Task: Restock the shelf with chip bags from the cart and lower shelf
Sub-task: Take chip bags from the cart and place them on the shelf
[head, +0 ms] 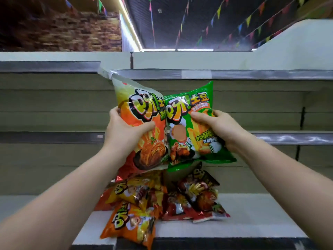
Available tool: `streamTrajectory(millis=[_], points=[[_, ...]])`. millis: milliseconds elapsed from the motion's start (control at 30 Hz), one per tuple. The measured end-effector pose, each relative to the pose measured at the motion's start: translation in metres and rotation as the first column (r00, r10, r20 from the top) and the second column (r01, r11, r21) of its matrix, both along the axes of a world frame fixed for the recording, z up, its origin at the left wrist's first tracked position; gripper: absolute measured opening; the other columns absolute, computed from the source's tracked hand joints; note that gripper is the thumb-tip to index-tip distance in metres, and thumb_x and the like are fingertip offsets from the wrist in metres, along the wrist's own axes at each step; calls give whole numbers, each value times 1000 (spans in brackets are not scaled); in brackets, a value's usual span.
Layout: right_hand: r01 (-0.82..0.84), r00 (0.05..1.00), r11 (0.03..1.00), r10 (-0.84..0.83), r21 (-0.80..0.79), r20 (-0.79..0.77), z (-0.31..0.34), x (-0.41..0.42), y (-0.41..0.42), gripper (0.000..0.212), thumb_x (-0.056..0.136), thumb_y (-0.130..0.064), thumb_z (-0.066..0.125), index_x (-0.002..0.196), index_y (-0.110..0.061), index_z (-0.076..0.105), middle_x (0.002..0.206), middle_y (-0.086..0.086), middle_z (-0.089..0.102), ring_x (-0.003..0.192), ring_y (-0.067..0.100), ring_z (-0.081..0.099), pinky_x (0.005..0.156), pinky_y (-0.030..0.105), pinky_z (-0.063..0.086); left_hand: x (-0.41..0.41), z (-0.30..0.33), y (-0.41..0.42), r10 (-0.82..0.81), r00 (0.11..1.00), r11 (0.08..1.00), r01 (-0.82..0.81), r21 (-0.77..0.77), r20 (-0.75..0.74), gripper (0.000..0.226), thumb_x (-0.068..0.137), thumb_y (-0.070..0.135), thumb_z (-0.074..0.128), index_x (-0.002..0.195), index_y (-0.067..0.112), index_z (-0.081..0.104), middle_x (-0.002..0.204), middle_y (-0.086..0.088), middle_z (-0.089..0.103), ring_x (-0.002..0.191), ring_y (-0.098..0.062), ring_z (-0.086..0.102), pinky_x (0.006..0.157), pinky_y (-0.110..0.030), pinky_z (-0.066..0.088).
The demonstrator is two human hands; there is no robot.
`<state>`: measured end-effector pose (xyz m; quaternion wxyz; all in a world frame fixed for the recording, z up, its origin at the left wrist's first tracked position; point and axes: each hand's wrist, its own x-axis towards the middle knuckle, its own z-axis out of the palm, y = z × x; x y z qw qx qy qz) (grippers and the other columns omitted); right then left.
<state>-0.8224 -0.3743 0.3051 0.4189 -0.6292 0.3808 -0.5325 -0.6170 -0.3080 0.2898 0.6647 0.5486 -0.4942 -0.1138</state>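
Head view: one camera, looking forward at pale shelving, both arms reaching in from below.
Left hand (124, 129): thumb across the front of an orange chip bag (142, 134), fingers curled round its left edge; firm grip.
Right hand (221, 129): fingers curled over the front of a green chip bag (191, 130), clamped on its right side.
Held bags: raised side by side in front of the middle shelf level, the green one's left edge overlapping the orange one's right edge; the orange bag's top corner reaches up to the upper shelf rail (252, 73).
Lower shelf (261, 213): a loose pile of chip bags (158, 199) lies below the held pair, orange and yellow ones left, red ones right, overlapping each other.
Overhead: strings of coloured bunting (248, 20) under a dark ceiling.
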Motion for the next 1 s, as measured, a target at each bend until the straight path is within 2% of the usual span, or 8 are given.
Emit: streamTrajectory(millis=[67,200,367,500,600,767,1000], points=[[59,998,998,-59,2,2,0,-19,6,49,72,-32,78,113,-11,59,93,8,73,76,22,71,67,33,57,-15,2,-7,-60,998,998,60,3,11,92,64,33,85,138,19,32,117,2,57,108,-21,56,99,-41,44],[200,980,980,-200,19,8,3,-50,24,54,71,-32,78,115,-10,58,92,9,73,75,23,71,68,34,57,-38,6,-15,-234,972,972,234,17,-13,95,62,33,86,139,19,32,122,-2,58,109,-24,58,99,-47,46],[350,936,935,-351,56,21,3,-77,58,51,71,-31,78,114,-10,57,87,7,73,64,18,70,57,29,56,-62,7,-21,-413,911,910,413,31,-19,92,61,30,87,135,21,35,117,-1,60,106,-25,60,96,-48,48],[464,885,882,-466,80,8,-5,-95,85,50,73,-32,77,112,-11,55,90,8,72,68,20,70,59,30,56,-84,1,-21,-535,845,843,535,52,-27,91,60,28,88,134,20,35,118,-2,59,106,-24,60,97,-48,47],[540,840,836,-542,95,0,-10,-111,103,53,73,-32,77,115,-11,54,93,8,72,70,20,69,57,29,56,-105,-3,-18,-598,801,800,598,53,-23,90,63,25,86,136,16,34,118,-1,57,109,-23,57,99,-46,46],[628,778,773,-628,90,-33,-15,-144,128,59,72,-34,78,120,-11,55,100,9,71,78,22,70,68,33,57,-144,-9,-15,-675,737,734,675,74,-33,92,62,26,87,137,16,34,116,-1,57,108,-24,58,99,-47,46],[673,737,733,-676,98,1,-23,-217,147,51,75,-31,76,116,-11,54,95,7,71,70,18,69,57,27,57,-223,-10,-15,-737,675,673,737,64,-24,91,61,24,88,136,14,37,118,-2,59,106,-22,60,97,-44,48]])
